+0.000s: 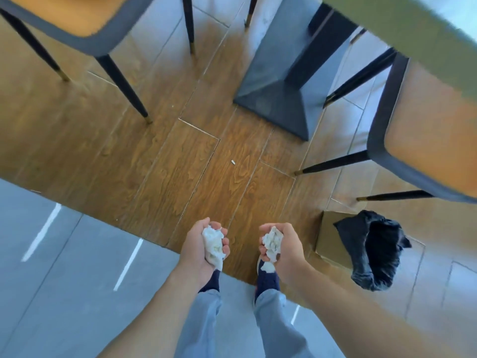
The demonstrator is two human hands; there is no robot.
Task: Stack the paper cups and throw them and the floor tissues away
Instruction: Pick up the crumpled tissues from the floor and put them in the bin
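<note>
The left hand (200, 248) is curled around a crumpled white tissue wad (213, 244), its grip pressed in on the paper. The right hand (282, 250) is likewise clenched on a second tissue wad (271, 244), part of which hangs below the fingers. Both hands are held above the person's dark shoes (267, 279). To the right stands a box-shaped bin (329, 237) with a black bag (375, 250) draped over it; its contents cannot be made out. A tiny white scrap (233, 162) lies on the wooden floor (165, 161) ahead. Grey tiles (64, 254) border the wood. Chairs (77, 19) and a dark worktop pedestal (280, 86) stand beyond.
</note>
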